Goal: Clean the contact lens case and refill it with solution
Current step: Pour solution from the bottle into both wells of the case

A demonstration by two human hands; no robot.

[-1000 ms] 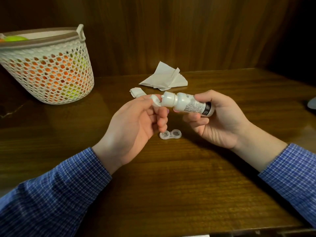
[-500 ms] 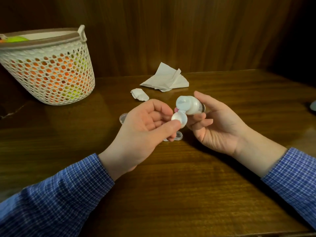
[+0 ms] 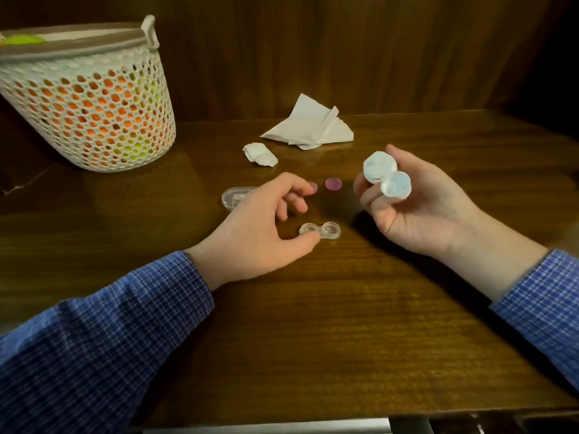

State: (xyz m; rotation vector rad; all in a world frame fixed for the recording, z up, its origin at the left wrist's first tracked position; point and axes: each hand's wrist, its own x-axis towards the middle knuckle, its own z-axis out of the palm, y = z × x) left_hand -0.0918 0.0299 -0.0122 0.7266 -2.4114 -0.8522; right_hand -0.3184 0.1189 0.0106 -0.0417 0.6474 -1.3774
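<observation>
Dark wood panelling backs a polished brown wooden table point(image 3: 313, 324), whose right rear corner sinks into shadow too deep to read. On the tabletop near the middle lies the clear contact lens case point(image 3: 320, 230), its two round wells uncapped and facing up; whether they hold any liquid cannot be told. The left hand point(image 3: 260, 223) rests beside it with fingers loosely curled, the thumb tip touching the case's left well, nothing gripped. Just behind those fingers lie two small pink caps point(image 3: 332, 184), the left one half hidden by a fingertip. A clear oval lid or container point(image 3: 233, 197) sits behind the left hand, partly covered by it, so its contents are hard to make out. The right hand point(image 3: 419, 208) is raised off the table, fingers wrapped round the white solution bottle point(image 3: 379, 166), which points toward the camera so that only its top and flipped-open cap show as two pale blurred discs; the body and label are hidden in the palm. Farther back are a crumpled tissue point(image 3: 310, 128) and a smaller wad of tissue point(image 3: 260, 154). At the rear left stands a white perforated basket point(image 3: 87, 98), cut off by the frame edge, with orange and yellow-green things showing through its holes, indistinct. Blue checked sleeves point(image 3: 109, 339) cover both forearms.
</observation>
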